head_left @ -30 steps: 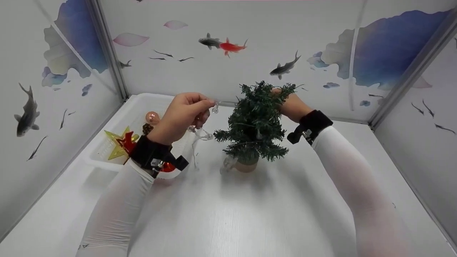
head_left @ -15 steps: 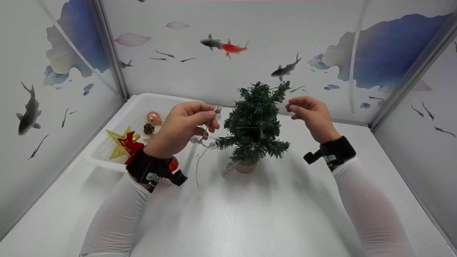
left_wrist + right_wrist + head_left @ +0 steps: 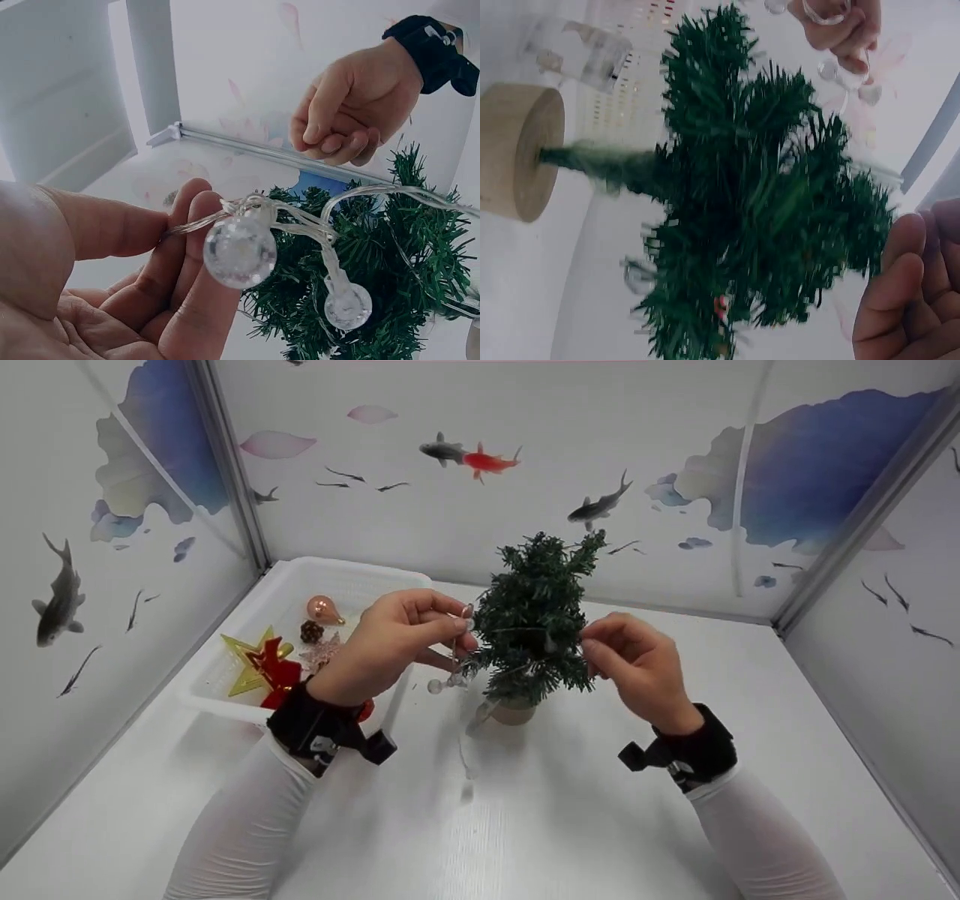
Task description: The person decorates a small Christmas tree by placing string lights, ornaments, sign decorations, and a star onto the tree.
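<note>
A small green artificial Christmas tree [image 3: 536, 592] stands upright on a round wooden base [image 3: 514, 150]. At the tree's left side, my left hand [image 3: 409, 641] pinches a clear string light [image 3: 346, 304] between thumb and fingers. Its round clear bulbs [image 3: 240, 251] hang by the fingertips, and a loose end dangles below in the head view. Part of the wire crosses the front of the tree. My right hand [image 3: 637, 667] is at the tree's right side, fingers loosely bent with fingertips close to the branches; nothing shows between them in the right wrist view.
A white plastic basket [image 3: 225, 706] stands at the left, holding a gold star [image 3: 240, 667], a red ornament [image 3: 281, 679], a pinecone [image 3: 311, 631] and a copper-coloured bulb ornament [image 3: 322, 609]. A clear box [image 3: 577, 52] lies beside the tree base. Printed walls enclose the table.
My right hand has come from behind the treetop, out to the right, then down to the tree's right side. My left hand has moved slightly right and down, still pinching the string light.
</note>
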Available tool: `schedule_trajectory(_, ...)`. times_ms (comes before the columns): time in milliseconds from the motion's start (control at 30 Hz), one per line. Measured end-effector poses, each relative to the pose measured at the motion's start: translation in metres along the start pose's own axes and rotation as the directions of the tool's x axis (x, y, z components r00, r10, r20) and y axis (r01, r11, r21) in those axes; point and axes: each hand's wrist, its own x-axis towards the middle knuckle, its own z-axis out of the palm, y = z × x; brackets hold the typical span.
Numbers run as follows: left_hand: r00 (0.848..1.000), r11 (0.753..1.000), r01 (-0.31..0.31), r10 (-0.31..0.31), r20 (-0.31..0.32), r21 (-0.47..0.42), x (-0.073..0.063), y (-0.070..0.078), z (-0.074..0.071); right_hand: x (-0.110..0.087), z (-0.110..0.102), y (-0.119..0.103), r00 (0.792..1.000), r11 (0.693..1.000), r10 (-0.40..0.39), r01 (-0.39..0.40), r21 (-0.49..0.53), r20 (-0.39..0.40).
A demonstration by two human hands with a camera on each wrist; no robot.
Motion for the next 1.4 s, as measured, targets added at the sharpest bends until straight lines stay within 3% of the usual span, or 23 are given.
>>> schedule_trajectory(100,1.0,1.0,0.001,-0.001,0.008,0.005,-0.001,-0.002,0.001,-0.003,0.023,-0.017,0.985,0.993,-0.099,0.106,-0.043,0.141)
schedule_trajectory(200,1.0,1.0,0.013,-0.013,0.011,0.003,0.0,-0.004,0.002,-0.003,0.043,-0.025,0.964,0.982,-0.154,0.174,-0.074,0.216)
schedule_trajectory(300,0.999,0.999,0.032,-0.032,0.018,0.002,0.001,-0.007,0.004,-0.003,0.059,-0.027,0.956,0.983,-0.145,0.168,-0.074,0.255)
schedule_trajectory(400,0.999,0.999,0.035,-0.035,0.029,0.01,0.002,-0.01,0.006,-0.003,0.072,-0.025,0.956,0.992,-0.086,0.107,-0.063,0.282)
schedule_trajectory(567,0.999,0.999,0.024,-0.025,0.034,0.025,0.002,-0.011,0.009,-0.004,0.084,-0.019,0.962,0.997,0.068,-0.055,-0.055,0.266)
schedule_trajectory(667,0.999,0.999,0.025,-0.026,0.023,0.035,0.003,-0.012,0.009,-0.004,0.087,-0.017,0.964,0.993,0.122,-0.118,-0.029,0.238)
schedule_trajectory(733,0.999,0.999,0.029,-0.03,0.015,0.039,0.004,-0.012,0.008,-0.004,0.088,-0.017,0.97,0.995,0.099,-0.093,-0.036,0.221)
schedule_trajectory(867,0.999,0.998,0.04,-0.04,-0.006,0.038,0.005,-0.013,0.008,-0.003,0.087,-0.02,0.978,0.993,-0.046,0.068,-0.101,0.205)
schedule_trajectory(967,0.999,0.998,0.044,-0.043,-0.017,0.037,0.006,-0.014,0.007,-0.003,0.086,-0.023,0.96,0.983,-0.145,0.168,-0.079,0.238)
schedule_trajectory(1100,0.999,0.998,0.046,-0.045,-0.017,0.043,0.005,-0.014,0.008,-0.002,0.086,-0.024,0.933,0.97,-0.219,0.239,-0.036,0.285)
schedule_trajectory(1200,0.999,0.998,0.041,-0.041,-0.01,0.05,0.005,-0.015,0.009,-0.002,0.086,-0.024,0.937,0.972,-0.21,0.231,-0.043,0.28)
schedule_trajectory(1400,1.0,0.998,0.029,-0.029,-0.002,0.05,0.007,-0.017,0.006,-0.002,0.081,-0.02,0.975,0.992,-0.087,0.104,-0.073,0.206)
